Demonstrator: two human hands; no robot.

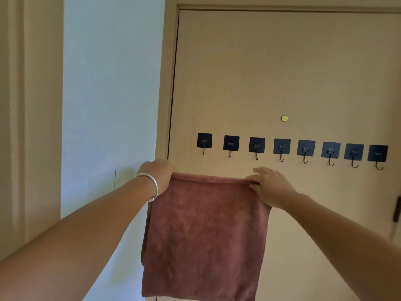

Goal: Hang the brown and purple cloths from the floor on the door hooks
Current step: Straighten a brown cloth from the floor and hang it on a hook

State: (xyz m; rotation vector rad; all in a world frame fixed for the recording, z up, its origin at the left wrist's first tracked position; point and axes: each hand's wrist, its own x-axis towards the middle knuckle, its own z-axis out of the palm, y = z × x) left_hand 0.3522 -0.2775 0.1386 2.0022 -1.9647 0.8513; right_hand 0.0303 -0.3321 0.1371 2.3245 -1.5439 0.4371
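The brown cloth [204, 237] hangs stretched flat in front of the door [282, 72], its top edge level and just below the row of black hooks [282, 148], touching none of them. The left hand [157, 173] grips the upper left corner, fingers curled round the fold, a silver bangle [149, 185] on the wrist. The right hand [269, 185] pinches the upper right corner, thumb under, the other fingers fairly straight and pointing left. A small brass peephole [284, 118] sits above the hooks.
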